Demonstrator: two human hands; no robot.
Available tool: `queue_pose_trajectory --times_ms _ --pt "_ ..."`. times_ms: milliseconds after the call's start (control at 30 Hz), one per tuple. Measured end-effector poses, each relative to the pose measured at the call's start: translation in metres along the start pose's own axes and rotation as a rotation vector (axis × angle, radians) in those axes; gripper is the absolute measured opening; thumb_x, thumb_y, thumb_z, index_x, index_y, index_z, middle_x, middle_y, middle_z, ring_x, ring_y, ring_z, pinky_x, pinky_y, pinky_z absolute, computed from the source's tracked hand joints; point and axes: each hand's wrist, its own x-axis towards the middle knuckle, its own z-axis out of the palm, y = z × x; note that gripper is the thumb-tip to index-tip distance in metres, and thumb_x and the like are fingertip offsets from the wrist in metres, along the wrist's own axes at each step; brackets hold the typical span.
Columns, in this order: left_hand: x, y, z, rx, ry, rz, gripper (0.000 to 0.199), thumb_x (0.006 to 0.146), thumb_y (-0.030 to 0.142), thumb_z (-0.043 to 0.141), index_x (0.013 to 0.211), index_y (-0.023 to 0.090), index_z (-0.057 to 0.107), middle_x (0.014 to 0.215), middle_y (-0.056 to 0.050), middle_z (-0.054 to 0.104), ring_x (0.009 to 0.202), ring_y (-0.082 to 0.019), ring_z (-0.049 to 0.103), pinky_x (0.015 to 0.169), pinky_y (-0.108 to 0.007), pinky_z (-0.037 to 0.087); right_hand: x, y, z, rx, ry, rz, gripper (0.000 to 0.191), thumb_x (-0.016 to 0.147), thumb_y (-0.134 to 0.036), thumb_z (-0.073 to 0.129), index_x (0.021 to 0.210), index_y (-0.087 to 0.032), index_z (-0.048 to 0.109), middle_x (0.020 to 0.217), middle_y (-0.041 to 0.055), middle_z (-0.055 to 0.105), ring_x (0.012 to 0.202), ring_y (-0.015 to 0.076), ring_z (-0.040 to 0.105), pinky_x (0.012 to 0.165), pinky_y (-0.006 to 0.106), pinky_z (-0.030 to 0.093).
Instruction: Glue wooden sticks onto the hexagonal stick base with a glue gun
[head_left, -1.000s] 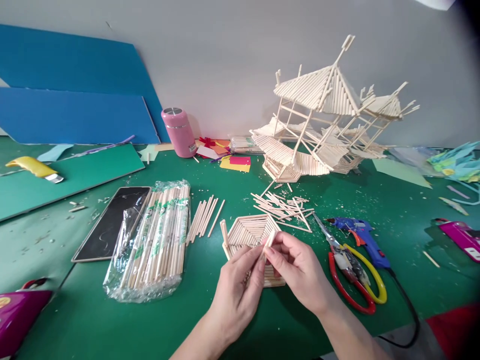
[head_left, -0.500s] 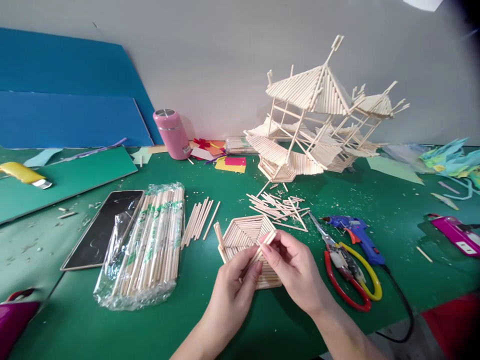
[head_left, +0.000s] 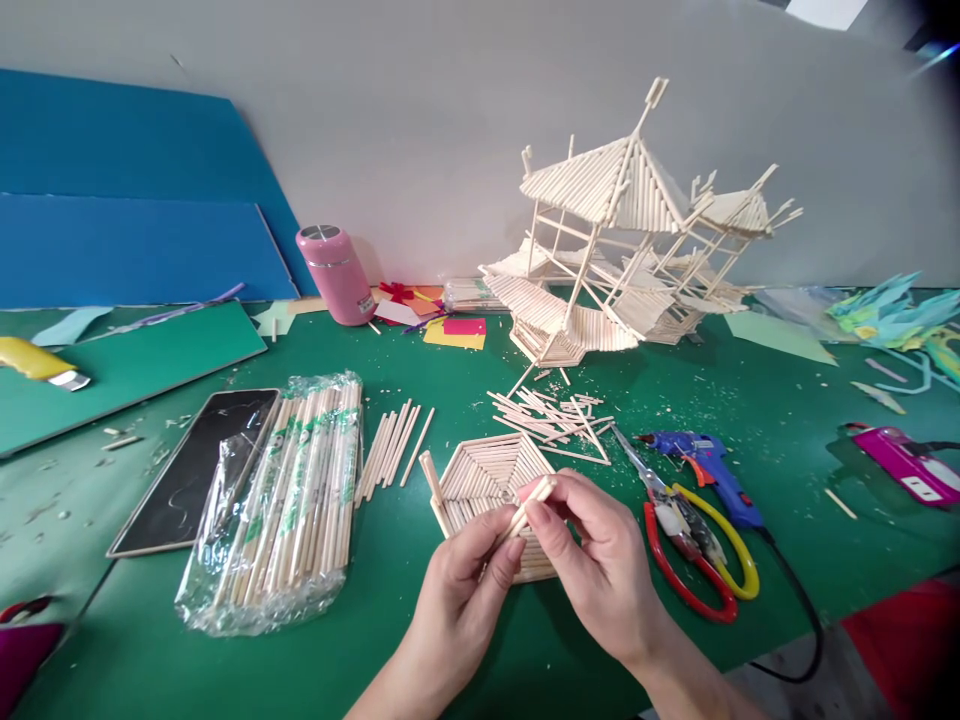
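Above the worktop [head_left: 397, 545] at six o'clock, left hand [head_left: 466, 572] and right hand [head_left: 600, 560] pinch closed on a short stick bundle [head_left: 524, 514], long axis seven-to-one, right nearer its one-o'clock end, hexagonal stick panel [head_left: 487, 468] just beyond at eleven.

Bright, even, coolish light, source out of frame. Soft shadows: on wall [head_left: 420, 150] right of pink flask [head_left: 335, 275], on green tabletop [head_left: 247, 680] below right hand [head_left: 600, 560]. Glints along plastic wrapper [head_left: 255, 615]; pale sheen at tabletop's left. Centre fairly crisp; edges stretched, flask leaning; upper right corner black, blurred, with bluish streak.
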Motion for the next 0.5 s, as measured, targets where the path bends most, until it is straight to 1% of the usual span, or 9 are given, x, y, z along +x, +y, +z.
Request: queue_pose_trajectory --times_ms 100,233,367,433,500 --pt "0.001 0.0011 -0.0003 0.026 0.014 0.021 0.034 0.082 0.011 0.052 0.11 0.029 0.058 0.104 0.001 0.067 0.088 -0.014 0.064 0.076 -0.019 0.049 -0.0021 -0.0009 -0.0002 0.024 -0.011 0.003 0.01 0.084 -0.015 0.047 0.082 -0.018 0.056 0.079 0.0022 0.057 0.075 0.0139 0.056 0.067 0.023 0.044" --pt "0.0017 0.0019 -0.0012 0.067 0.047 0.081 0.033 0.08 0.009 0.054 0.106 0.026 0.061 0.099 -0.001 0.069 0.085 -0.015 0.065 0.075 -0.02 0.05 -0.0032 -0.0006 -0.0004 0.062 -0.025 0.012 0.01 0.085 -0.016 0.046 0.084 -0.018 0.056 0.081 0.0018 0.057 0.074 0.0126 0.056 0.066 0.022 0.044" --pt "0.0017 0.0026 -0.0016 0.092 0.048 0.115 0.032 0.08 0.008 0.054 0.106 0.025 0.061 0.096 -0.002 0.069 0.081 -0.014 0.065 0.072 -0.02 0.05 -0.0019 0.0005 -0.0007 0.085 -0.018 0.017 0.009 0.085 -0.017 0.047 0.084 -0.018 0.056 0.081 0.0008 0.056 0.074 0.0116 0.055 0.066 0.022 0.043" --pt "0.0019 0.0028 -0.0013 0.104 0.037 0.101 0.03 0.081 0.01 0.053 0.105 0.025 0.061 0.093 -0.001 0.069 0.081 -0.015 0.065 0.071 -0.02 0.05 -0.0015 0.0016 -0.0007 0.091 -0.014 0.034 0.009 0.085 -0.017 0.049 0.087 -0.019 0.057 0.084 0.0009 0.057 0.076 0.0118 0.055 0.067 0.022 0.043" --pt "0.0021 0.0026 -0.0007 0.113 0.002 0.034 0.025 0.083 0.013 0.051 0.104 0.023 0.062 0.086 -0.002 0.068 0.076 -0.014 0.064 0.067 -0.02 0.05 -0.001 0.0043 -0.0006 0.102 -0.011 0.056 0.009 0.085 -0.019 0.05 0.089 -0.019 0.058 0.085 0.0008 0.058 0.076 0.0117 0.055 0.067 0.021 0.042"
